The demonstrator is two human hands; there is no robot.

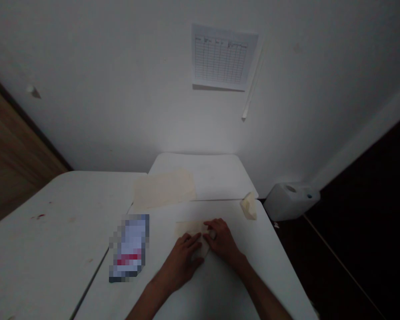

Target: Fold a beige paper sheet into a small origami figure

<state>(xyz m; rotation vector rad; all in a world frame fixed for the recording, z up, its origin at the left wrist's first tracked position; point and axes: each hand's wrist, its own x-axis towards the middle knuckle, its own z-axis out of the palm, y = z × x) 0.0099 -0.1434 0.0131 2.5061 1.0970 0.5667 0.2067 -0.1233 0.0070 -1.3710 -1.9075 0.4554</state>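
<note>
A cream sheet of paper [190, 230] lies partly folded on the white table [220, 284] in front of me. My left hand [184, 258] rests flat on its near part with the fingers stretched out. My right hand [222, 239] presses on the paper's right side, fingers bent down onto a fold. A small folded cream paper piece [249, 206] stands near the table's right edge, apart from both hands.
A larger cream sheet [164, 189] lies farther back. A blurred rectangular object [130, 247] sits left of my hands. A second white table [36, 249] adjoins on the left. A white container [291, 199] stands on the dark floor at right. A printed chart [222, 58] hangs on the wall.
</note>
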